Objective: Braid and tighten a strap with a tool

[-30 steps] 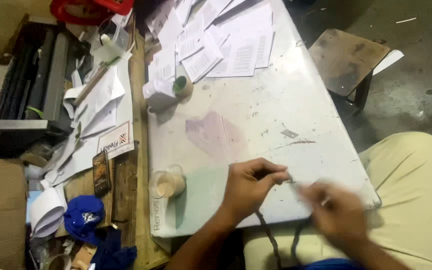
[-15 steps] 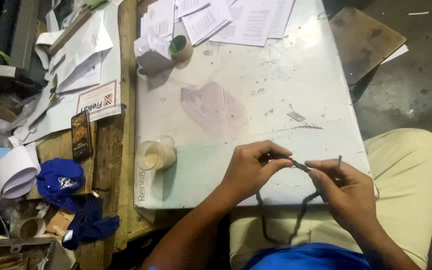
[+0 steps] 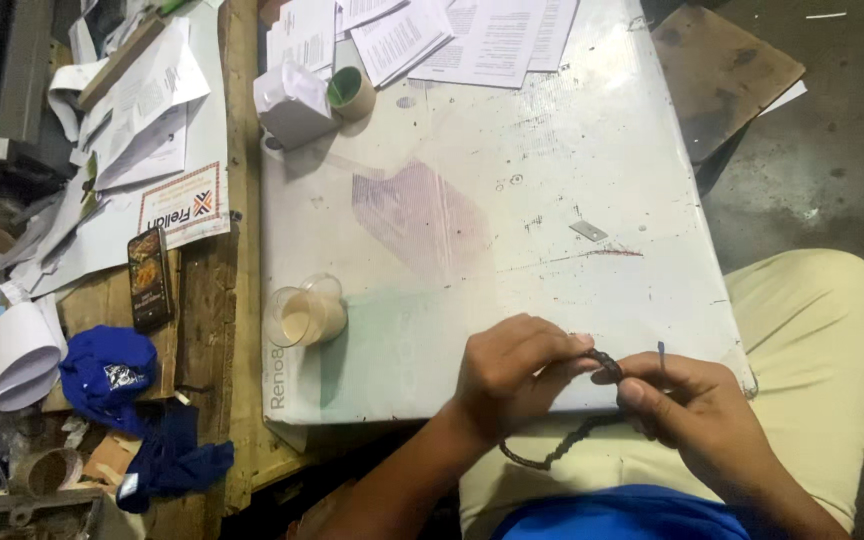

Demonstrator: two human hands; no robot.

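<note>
Left hand: your left hand (image 3: pixel 512 375) is curled, thumb and fingertips pinching the top end of the dark cord (image 3: pixel 562 450) at the near edge of the white board (image 3: pixel 552 200).
Right hand: your right hand (image 3: pixel 697 405) is just beside it at 3 o'clock, fingers closed on the same cord end; a thin dark tip (image 3: pixel 661 353) sticks up at 12 o'clock from its fingers.
Cord: it hangs from the pinch toward 7 o'clock, over your beige trousers (image 3: pixel 812 340).
Cup: a clear plastic cup (image 3: pixel 304 315) with pale liquid lies on the board at 9 o'clock from your left hand, well apart.
Tape roll: at 11 o'clock, far up the board (image 3: pixel 352 92).
Phone: on the wooden bench (image 3: pixel 149 278), at 9 o'clock beyond the cup.
</note>
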